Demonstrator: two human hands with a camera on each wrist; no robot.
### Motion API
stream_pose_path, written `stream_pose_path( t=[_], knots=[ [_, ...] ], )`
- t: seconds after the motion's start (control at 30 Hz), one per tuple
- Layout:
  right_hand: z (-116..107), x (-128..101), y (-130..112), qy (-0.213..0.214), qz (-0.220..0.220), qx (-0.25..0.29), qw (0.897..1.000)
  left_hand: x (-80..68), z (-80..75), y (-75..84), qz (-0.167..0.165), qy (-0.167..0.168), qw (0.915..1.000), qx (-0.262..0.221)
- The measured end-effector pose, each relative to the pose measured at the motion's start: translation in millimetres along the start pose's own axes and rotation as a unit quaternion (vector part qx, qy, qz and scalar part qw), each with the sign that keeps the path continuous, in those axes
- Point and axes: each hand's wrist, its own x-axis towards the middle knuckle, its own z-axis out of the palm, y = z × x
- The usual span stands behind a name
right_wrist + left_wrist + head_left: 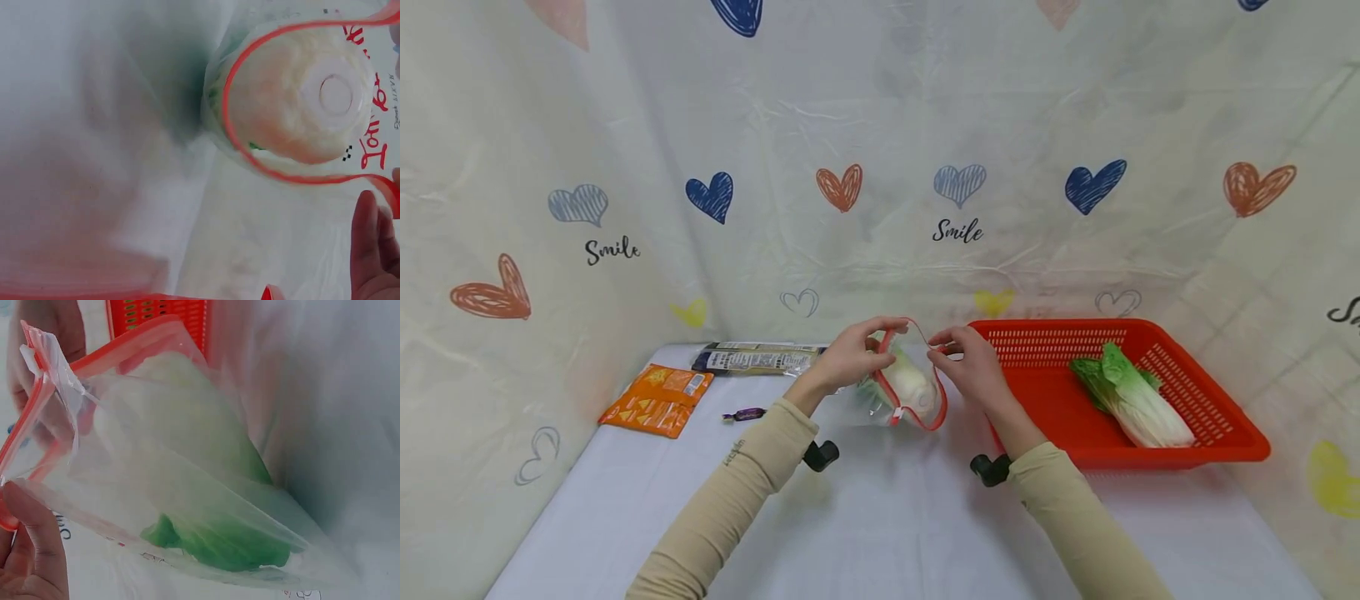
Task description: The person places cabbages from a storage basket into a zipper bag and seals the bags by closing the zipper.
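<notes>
A clear zip bag [156,444] with a red zip edge stands with its mouth spread wide between the two hands. Inside it lies a pale Chinese cabbage [913,387], its white base [337,94] toward the open mouth and its green leaves [231,544] toward the bag's bottom. My left hand [859,352] pinches the red edge on the left side of the mouth between thumb and fingers. On the right side, my right hand [972,362] pinches the same edge, the thumb partly cut off in the right wrist view.
To the right stands a red plastic basket [1037,417] with another Chinese cabbage [1138,404] in it. At the left lie an orange snack packet [658,400], a long dark packet with a label [760,360] and a small purple wrapped candy [745,414]. A printed curtain [887,250] hangs behind the table.
</notes>
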Motion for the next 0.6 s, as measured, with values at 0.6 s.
stream_pose_path(
  t=[0.6],
  knots=[
    [-28.1, 18.9, -20.1, 0.020, 0.126, 0.192, 0.973, -14.1, -20.0, -10.4, 0.103, -0.035, 0.9932, 0.042]
  ],
)
